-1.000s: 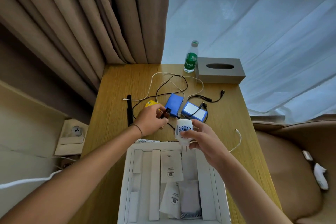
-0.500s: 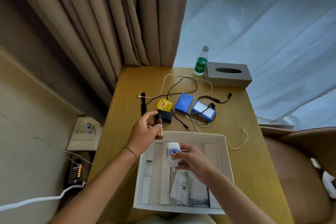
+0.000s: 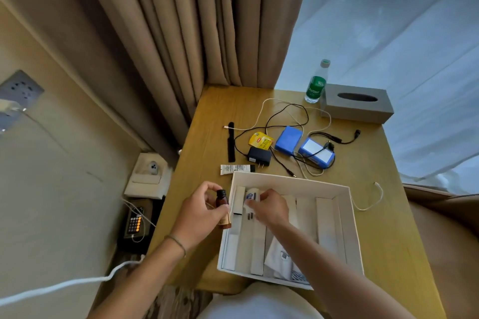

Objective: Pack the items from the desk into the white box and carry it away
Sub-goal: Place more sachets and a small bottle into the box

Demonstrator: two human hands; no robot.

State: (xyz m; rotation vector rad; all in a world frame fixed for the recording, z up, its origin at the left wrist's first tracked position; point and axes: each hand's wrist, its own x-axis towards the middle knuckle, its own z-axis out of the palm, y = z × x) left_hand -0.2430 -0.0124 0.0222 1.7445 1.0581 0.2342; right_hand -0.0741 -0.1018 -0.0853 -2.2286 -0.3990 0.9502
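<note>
Head view: your right hand (image 3: pixel 269 208) fingers grasp the white plastic charger (image 3: pixel 251 198) inside the white cardboard box (image 3: pixel 353 228), your left hand (image 3: pixel 201 211) fingers grip the small amber glass bottle (image 3: pixel 223 208) beside them; release the charger next, I judge.

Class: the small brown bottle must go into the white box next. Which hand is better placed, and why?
Left. The left hand already grips the brown bottle beside the white box wall; the right hand is busy holding the white plug inside.

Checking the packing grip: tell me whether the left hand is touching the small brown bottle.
Touching. The head view shows the left hand wrapped around the brown bottle, fingers curled on its body beside the white box.
</note>
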